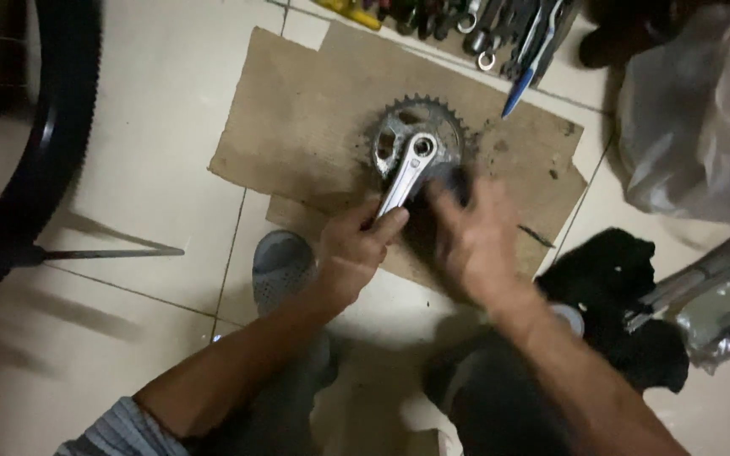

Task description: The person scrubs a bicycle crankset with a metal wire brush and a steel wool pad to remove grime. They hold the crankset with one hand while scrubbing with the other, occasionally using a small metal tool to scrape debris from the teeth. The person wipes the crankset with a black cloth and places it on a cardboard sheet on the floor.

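Observation:
A bicycle crankset lies on a sheet of brown cardboard: a toothed chainring with a silver crank arm running toward me. My left hand grips the near end of the crank arm. My right hand is blurred, fingers pressed on a dark thing at the chainring's near right edge; what it holds is hidden.
A black bicycle tyre curves along the left edge. Wrenches and tools lie in a row at the top. A white plastic bag is at right, a black cloth below it. A grey shoe rests on the tiled floor.

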